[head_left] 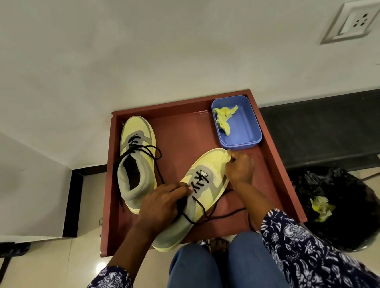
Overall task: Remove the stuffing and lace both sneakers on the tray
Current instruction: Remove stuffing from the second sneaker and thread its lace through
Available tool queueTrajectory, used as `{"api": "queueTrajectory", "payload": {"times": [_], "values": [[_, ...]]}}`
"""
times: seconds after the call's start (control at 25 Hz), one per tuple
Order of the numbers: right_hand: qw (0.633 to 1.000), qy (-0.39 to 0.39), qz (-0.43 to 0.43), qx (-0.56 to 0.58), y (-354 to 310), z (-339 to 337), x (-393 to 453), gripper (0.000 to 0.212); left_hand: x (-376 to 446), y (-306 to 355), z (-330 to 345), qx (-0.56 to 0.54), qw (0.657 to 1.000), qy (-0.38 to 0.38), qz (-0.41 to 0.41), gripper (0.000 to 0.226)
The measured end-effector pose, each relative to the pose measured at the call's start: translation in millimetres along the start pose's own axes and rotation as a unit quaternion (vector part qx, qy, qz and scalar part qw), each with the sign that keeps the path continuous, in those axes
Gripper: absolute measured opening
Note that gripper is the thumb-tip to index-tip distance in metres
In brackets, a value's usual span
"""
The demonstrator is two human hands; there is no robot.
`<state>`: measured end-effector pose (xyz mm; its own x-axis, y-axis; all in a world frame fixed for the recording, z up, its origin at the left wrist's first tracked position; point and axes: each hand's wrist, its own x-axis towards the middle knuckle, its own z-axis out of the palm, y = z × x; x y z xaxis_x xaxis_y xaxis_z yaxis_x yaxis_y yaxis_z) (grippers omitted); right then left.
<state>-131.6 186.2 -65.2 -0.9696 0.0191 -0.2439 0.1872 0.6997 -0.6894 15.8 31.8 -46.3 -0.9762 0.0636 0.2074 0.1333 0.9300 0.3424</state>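
Two yellow-and-grey sneakers lie on a reddish-brown tray (276,158). The left sneaker (137,158) stands at the tray's left with loose black laces trailing over its side. The right sneaker (202,189) lies diagonally in the middle, partly laced. My left hand (162,204) grips its collar and tongue area. My right hand (239,168) pinches a scrap of yellow paper stuffing (227,155) by the sneaker's toe. A black lace (223,215) runs loose across the tray floor near my right wrist.
A blue plastic tub (247,126) at the tray's back right holds crumpled yellow paper (223,118). A black bin bag (343,208) with yellow paper inside sits on the floor to the right. A dark bench (331,128) runs behind it. The wall is close behind the tray.
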Motion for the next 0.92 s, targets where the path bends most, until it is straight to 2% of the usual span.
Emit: {"api": "queueTrajectory", "payload": {"times": [0.16, 0.32, 0.52, 0.72, 0.92], "values": [[0.999, 0.023, 0.034, 0.036, 16.3, -0.3, -32.5, 0.034, 6.9, 5.5, -2.8, 0.026, 1.000, 0.012, 0.011, 0.038], [0.998, -0.006, 0.045, 0.047, 24.8, 1.0, -70.2, 0.037, 13.9, 10.0, -4.3, 0.006, 0.999, 0.029, 0.022, 0.037], [0.997, 0.047, 0.055, 0.038, 25.5, -12.3, -40.2, 0.033, 25.3, 8.5, 4.6, -0.010, 0.998, 0.001, 0.055, 0.030], [0.997, 0.017, -0.039, -0.062, 12.3, -25.2, 4.4, 0.039, 25.0, 6.3, 4.6, 0.007, 0.998, -0.014, 0.064, 0.033], [0.974, -0.026, -0.207, -0.088, 11.6, -2.6, -29.5, 0.044, 24.0, 7.0, 3.4, 0.006, 0.998, -0.025, 0.058, 0.032]]}}
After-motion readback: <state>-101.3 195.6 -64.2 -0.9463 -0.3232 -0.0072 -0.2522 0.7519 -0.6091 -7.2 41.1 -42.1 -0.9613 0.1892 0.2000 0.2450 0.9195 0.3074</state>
